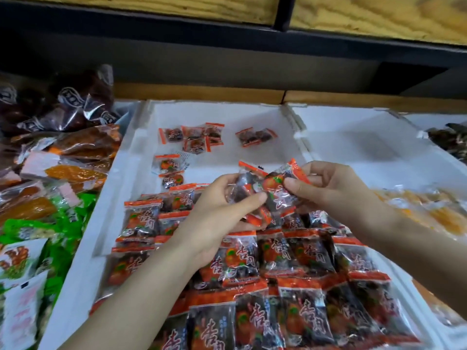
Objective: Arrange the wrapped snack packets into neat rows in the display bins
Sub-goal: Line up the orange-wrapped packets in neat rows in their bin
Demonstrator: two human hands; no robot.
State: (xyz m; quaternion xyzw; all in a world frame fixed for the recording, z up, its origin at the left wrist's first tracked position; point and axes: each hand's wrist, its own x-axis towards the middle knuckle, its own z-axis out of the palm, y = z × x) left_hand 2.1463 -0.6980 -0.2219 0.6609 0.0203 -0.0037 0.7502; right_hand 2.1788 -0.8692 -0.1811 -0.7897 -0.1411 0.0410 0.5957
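A white foam bin holds orange-and-clear snack packets. Rows of packets fill its near half, laid flat and overlapping. Several loose packets lie scattered at the far end, with one apart. Above the rows, my left hand grips a small bunch of packets between thumb and fingers. My right hand pinches one packet at its orange end, touching the bunch.
Left of the bin lies a heap of other snacks: orange packs, green packs, dark purple bags. To the right, another foam bin holds yellow packets. A dark shelf edge overhangs the back.
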